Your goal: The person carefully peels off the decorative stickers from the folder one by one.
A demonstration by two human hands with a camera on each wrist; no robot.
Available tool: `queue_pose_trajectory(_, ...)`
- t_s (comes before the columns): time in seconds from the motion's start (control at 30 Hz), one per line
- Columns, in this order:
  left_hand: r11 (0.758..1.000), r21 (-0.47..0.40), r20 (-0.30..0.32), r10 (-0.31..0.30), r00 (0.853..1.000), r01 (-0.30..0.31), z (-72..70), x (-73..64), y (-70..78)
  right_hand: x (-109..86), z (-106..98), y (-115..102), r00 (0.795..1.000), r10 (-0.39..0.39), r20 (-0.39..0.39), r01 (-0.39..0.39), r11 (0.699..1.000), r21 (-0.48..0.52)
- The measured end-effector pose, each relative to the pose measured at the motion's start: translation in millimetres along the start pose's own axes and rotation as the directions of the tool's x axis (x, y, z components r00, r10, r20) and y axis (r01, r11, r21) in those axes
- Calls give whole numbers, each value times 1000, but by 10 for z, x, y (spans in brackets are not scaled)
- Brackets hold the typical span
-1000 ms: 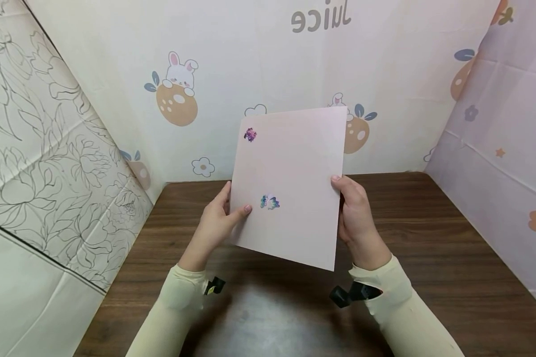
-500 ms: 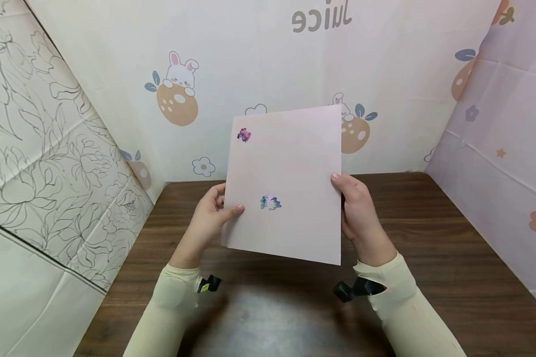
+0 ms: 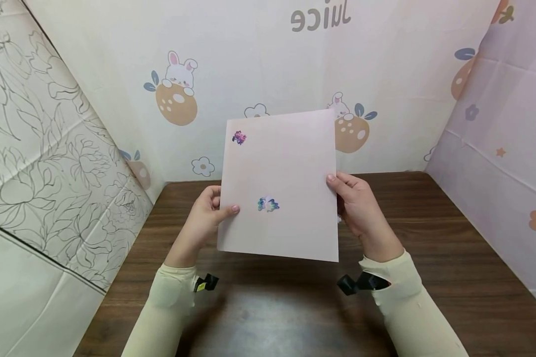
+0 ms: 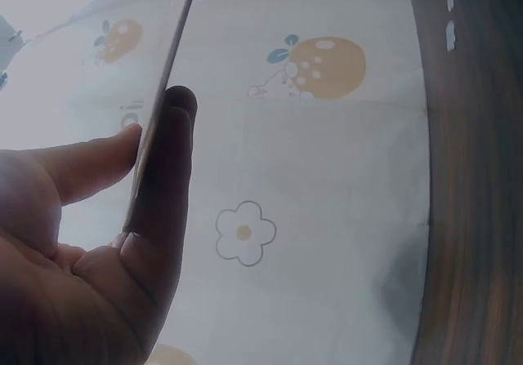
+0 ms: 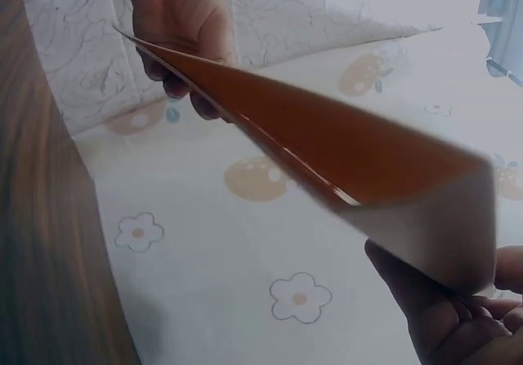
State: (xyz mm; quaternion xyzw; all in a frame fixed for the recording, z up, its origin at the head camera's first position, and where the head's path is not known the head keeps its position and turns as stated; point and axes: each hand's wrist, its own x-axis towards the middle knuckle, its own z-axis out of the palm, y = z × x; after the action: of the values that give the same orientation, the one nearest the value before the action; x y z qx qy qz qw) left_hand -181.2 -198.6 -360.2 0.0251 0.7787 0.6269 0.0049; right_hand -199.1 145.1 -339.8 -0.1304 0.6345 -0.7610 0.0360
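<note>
1. Nearest the work, the person's left hand [image 3: 199,219] pinches the left edge of a pale pink folder [image 3: 295,168], low down; the left thumb [image 3: 230,210] lies flat on the near face and the other fingers go behind it. From the left wrist, the thin edge runs between that thumb and the fingers.
2. The right hand [image 3: 364,210] pinches the right edge a little higher, the right thumb [image 3: 333,180] on the near face, fingers curled behind and largely hidden from the head view.
3. Between the two hands the folder is held up off the table, slightly askew, its broad face toward the person. From the right wrist, its layers stand apart around an orange inner surface.
4. On that near face I can see a purple-pink decoration [image 3: 238,138] near the top left corner, and a blue-green one [image 3: 268,204] just right of the left thumb.
5. Further out come cream sleeves [image 3: 165,297], with a black device at each wrist.
6. Beyond are the dark wood table [image 3: 429,248] and a cloth backdrop [image 3: 268,59] printed with rabbits, orange fruit and flowers.
</note>
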Motion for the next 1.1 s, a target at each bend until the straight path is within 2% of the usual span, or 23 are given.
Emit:
queue_pose_trajectory(0.27,1000,2,14,-14,1000,14,-16,-17,9,26,-42,-4,999,22,-34,-26,990,-141)
queue_pose_trajectory(0.5,998,47,10,-36,999,36,-39,-9,-4,56,-76,9,996,64,-54,-76,962,-264)
queue_pose_trajectory(0.73,997,72,37,-37,999,35,-74,17,-59,108,-117,41,992,119,-31,-122,924,-361)
queue_pose_trajectory(0.93,988,133,51,-84,995,77,-77,24,-92,148,-145,115,988,146,-41,-150,902,-406)
queue_pose_trajectory(1.1,967,226,68,-136,988,117,-77,10,-101,182,-147,173,980,190,-56,-196,890,-411)
